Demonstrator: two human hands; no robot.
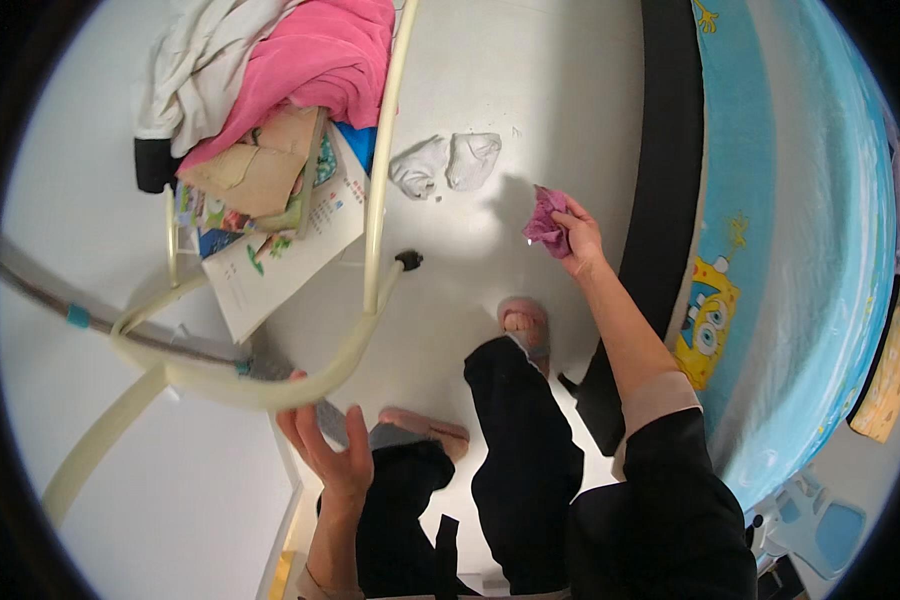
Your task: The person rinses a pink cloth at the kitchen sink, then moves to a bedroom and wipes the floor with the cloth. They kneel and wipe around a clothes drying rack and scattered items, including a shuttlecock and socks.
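My right hand [581, 236] grips a crumpled purple-pink cloth [547, 223] between thumb and fingers, held out over the pale floor. Left of it, two white socks [474, 159] lie side by side on the floor, the left one bunched up. My left hand [334, 454] is beside the curved cream tube [270, 391] of a metal rack, its fingers apart and nothing held. One fingertip shows past the tube; I cannot tell whether it touches.
The rack holds a pink fabric [322, 64], white clothing [195, 67] and stacked books and papers [262, 180]. At right stands a bed with a dark frame [667, 150] and a blue cartoon-print cover [742, 150]. A pink slipper [525, 315] is on one foot. A light-blue plastic chair [832, 525] stands lower right.
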